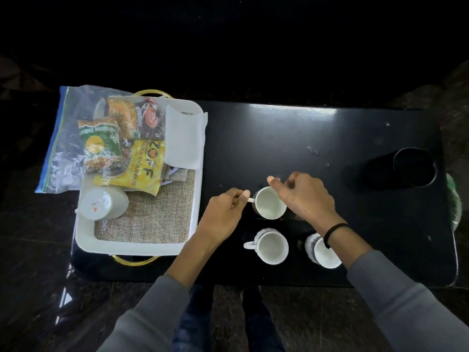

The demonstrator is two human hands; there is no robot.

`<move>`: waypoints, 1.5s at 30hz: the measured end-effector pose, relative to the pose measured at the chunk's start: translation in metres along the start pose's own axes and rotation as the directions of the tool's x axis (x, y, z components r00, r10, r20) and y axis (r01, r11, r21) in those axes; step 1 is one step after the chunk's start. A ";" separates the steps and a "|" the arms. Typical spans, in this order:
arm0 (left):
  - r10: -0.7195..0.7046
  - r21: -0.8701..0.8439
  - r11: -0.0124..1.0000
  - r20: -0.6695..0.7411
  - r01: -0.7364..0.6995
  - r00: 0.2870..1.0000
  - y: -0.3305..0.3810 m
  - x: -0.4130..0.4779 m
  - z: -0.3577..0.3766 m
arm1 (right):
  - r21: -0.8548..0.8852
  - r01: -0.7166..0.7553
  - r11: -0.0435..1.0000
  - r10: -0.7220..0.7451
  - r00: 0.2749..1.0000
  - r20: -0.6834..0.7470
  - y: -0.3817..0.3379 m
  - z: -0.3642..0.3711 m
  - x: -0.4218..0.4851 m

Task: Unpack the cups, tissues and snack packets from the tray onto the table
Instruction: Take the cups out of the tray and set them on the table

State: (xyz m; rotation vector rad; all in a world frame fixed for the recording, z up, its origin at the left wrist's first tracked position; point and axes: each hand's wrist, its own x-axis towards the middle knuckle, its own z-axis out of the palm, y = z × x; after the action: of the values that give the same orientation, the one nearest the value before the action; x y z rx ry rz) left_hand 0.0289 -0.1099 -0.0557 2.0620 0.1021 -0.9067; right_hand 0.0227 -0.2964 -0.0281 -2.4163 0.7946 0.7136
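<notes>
A white tray (195, 199) with gold handles sits at the table's left end. In it lie a clear zip bag of snack packets (111, 138), a white tissue (184, 138) and one overturned white cup (101, 203) on a burlap liner. Three white cups stand upright on the black table. My left hand (223, 212) pinches the handle of the far cup (270, 203). My right hand (302, 195) rests against that cup's right rim. The other two cups (272, 246) (323, 251) stand nearer me, the right one partly hidden under my right wrist.
A tall black cylinder (396, 171) lies on its side at the table's right end, its open mouth facing right. Something green (454, 199) shows past the right edge. The black table (304, 138) stands on a dark floor, with my legs below its near edge.
</notes>
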 end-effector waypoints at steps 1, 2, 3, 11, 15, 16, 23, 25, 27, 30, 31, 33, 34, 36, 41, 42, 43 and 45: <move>0.011 0.033 0.999 -0.019 -0.011 1.000 0.003 -0.003 -0.003 | -0.025 0.029 0.999 -0.030 0.999 -0.029 -0.005 -0.001 -0.002; 0.023 0.061 0.998 -0.033 -0.021 0.999 0.005 -0.005 -0.007 | -0.052 0.060 0.997 -0.063 0.997 -0.050 -0.009 -0.003 -0.004; 0.036 0.088 0.996 -0.050 -0.032 0.998 0.006 -0.008 -0.012 | -0.085 0.097 0.992 -0.102 0.993 -0.065 -0.016 -0.003 -0.006; 0.136 0.241 0.968 -0.274 -0.069 0.952 -0.014 -0.035 -0.080 | -0.143 0.396 0.907 -0.398 0.917 0.018 -0.093 0.021 -0.025; 0.188 0.341 0.939 -0.419 -0.038 0.889 -0.039 -0.050 -0.123 | -0.097 0.560 0.823 -0.544 0.825 0.153 -0.141 0.049 -0.034; 0.185 0.359 0.933 -0.461 -0.008 0.868 -0.046 -0.054 -0.132 | -0.075 0.591 0.803 -0.570 0.799 0.190 -0.153 0.057 -0.036; 0.101 0.420 0.886 -0.587 0.195 0.804 -0.098 -0.061 -0.170 | 0.031 0.697 0.717 -0.654 0.656 0.375 -0.213 0.116 -0.045; 0.062 0.391 0.898 -0.568 0.202 0.820 -0.109 -0.058 -0.175 | -0.005 0.720 0.694 -0.656 0.635 0.408 -0.220 0.128 -0.045; 0.039 0.388 0.898 -0.541 0.208 0.840 -0.117 -0.055 -0.176 | -0.032 0.729 0.684 -0.649 0.628 0.429 -0.224 0.135 -0.045; 0.085 0.452 0.870 -0.533 0.199 0.842 -0.126 -0.052 -0.178 | -0.052 0.736 0.675 -0.643 0.622 0.446 -0.223 0.142 -0.044; 0.116 0.461 0.869 -0.545 0.181 0.830 -0.128 -0.051 -0.179 | -0.054 0.737 0.674 -0.643 0.621 0.448 -0.221 0.142 -0.043; 0.157 0.444 0.884 -0.576 0.146 0.802 -0.130 -0.051 -0.181 | -0.051 0.732 0.680 -0.637 0.624 0.453 -0.217 0.143 -0.042; 0.165 0.440 0.887 -0.579 0.136 0.798 -0.129 -0.051 -0.181 | -0.047 0.724 0.689 -0.630 0.629 0.456 -0.214 0.142 -0.041; 0.157 0.436 0.890 -0.567 0.132 0.808 -0.126 -0.052 -0.180 | -0.038 0.703 0.710 -0.610 0.642 0.464 -0.207 0.139 -0.038; 0.144 0.345 0.936 -0.544 0.063 0.827 -0.107 -0.055 -0.168 | 0.033 0.664 0.747 -0.612 0.668 0.423 -0.185 0.124 -0.035; 0.134 0.315 0.948 -0.533 0.049 0.835 -0.103 -0.055 -0.165 | 0.046 0.660 0.750 -0.617 0.671 0.412 -0.181 0.120 -0.036; 0.123 0.287 0.957 -0.518 0.036 0.847 -0.097 -0.055 -0.162 | 0.060 0.655 0.754 -0.620 0.678 0.395 -0.175 0.116 -0.036; 0.107 0.245 0.969 -0.481 0.017 0.870 -0.087 -0.054 -0.155 | 0.091 0.643 0.760 -0.628 0.692 0.356 -0.159 0.107 -0.035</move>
State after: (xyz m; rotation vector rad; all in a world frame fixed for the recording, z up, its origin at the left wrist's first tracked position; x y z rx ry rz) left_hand 0.0442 0.0722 -0.0236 2.4779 0.2232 -0.3533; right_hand 0.0666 -0.1073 -0.0408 -2.2545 -0.2321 0.8427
